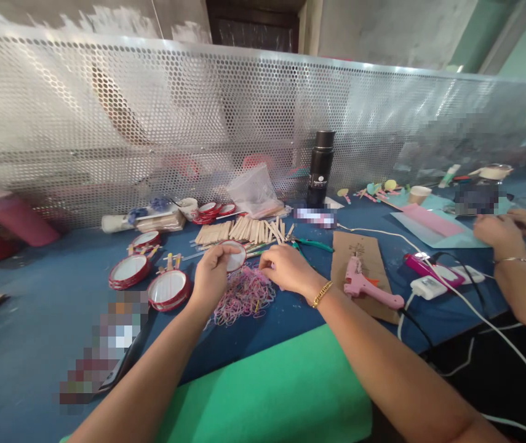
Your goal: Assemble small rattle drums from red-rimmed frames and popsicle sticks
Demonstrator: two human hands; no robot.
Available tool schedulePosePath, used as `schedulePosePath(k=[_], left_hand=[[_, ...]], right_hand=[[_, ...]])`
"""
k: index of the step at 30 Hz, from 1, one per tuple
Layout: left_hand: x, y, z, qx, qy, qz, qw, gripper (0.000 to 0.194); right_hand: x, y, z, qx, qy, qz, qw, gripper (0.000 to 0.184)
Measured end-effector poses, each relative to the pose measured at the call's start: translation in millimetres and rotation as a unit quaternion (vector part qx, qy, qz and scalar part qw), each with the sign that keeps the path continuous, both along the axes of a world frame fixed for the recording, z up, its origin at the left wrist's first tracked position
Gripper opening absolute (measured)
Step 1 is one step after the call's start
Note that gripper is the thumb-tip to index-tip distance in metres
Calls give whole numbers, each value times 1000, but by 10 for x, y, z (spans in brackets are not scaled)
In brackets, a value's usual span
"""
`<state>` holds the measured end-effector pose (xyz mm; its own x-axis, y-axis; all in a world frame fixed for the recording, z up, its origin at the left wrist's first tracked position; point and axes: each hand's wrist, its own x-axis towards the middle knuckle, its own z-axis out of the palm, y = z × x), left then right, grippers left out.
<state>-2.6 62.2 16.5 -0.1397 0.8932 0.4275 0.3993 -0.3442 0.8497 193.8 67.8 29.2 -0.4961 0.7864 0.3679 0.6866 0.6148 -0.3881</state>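
My left hand (pixel 214 267) is closed on the edge of a round white disc with a red rim (pixel 235 257), held tilted above the table. Close to its right, my right hand (pixel 285 266) has its fingers curled together in a pinch; what they hold, if anything, is too small to make out. Below both hands lies a tangled heap of pink and purple rubber bands (pixel 244 301). Similar red-rimmed discs (pixel 168 289) sit stacked left of my left hand, some with small sticks attached. Behind the hands lie many flat wooden sticks (pixel 244 230).
A pink glue gun (pixel 368 288) rests on cardboard (pixel 382 252) at right, with cables and a power strip (pixel 472 274) beyond. A black bottle (pixel 320 172) stands behind. Green-handled pliers (pixel 313 245) lie near my right hand. Another person's hands (pixel 500 237) work at far right.
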Motion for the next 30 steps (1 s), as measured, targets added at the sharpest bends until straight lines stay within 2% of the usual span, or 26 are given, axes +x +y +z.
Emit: schedulePosePath(k=[5, 11, 15, 22, 26, 30], left_hand=[[20, -47, 80, 41, 123, 4, 991, 16], [70, -108, 134, 51, 228, -51, 971, 11], [90, -118, 131, 64, 298, -62, 950, 12], [103, -116, 129, 73, 321, -67, 942, 12], [97, -135, 171, 89, 330, -39, 939, 15], [78, -163, 221, 92, 333, 6, 939, 17]], right_hand=[[26, 17, 22, -41, 80, -8, 996, 15], [26, 26, -2, -62, 104, -6, 993, 13], [25, 32, -4, -53, 105, -3, 993, 14], [8, 16, 0, -49, 100, 3, 994, 14], [10, -16, 37, -69, 101, -2, 993, 12], [49, -40, 59, -106, 11, -4, 994, 9]])
